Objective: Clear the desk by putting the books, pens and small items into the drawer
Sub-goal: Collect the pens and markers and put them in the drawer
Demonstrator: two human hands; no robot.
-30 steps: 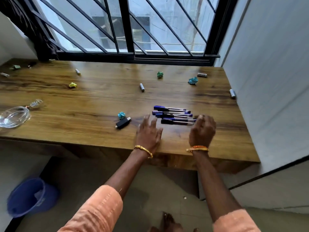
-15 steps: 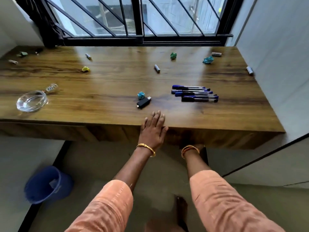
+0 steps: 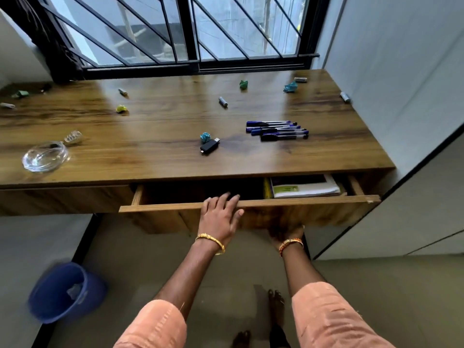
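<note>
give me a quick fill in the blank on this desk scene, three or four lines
1. The drawer under the desk is pulled ____.
2. The left hand rests on the drawer's front ____.
3. The pens lie in a row on the ____.
4. On the floor at left stands a blue ____.

Missing words: open; edge; desk; bucket

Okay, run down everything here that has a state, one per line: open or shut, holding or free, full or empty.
Drawer: partly open, books inside at the right.
Left hand: fingers straight, resting on the drawer's front edge.
Right hand: under the drawer front, grip hidden.
Pens: capped, lying side by side on the desk.
Glass bowl: upright, looks empty.
Blue bin: on the floor, something pale inside.
</note>
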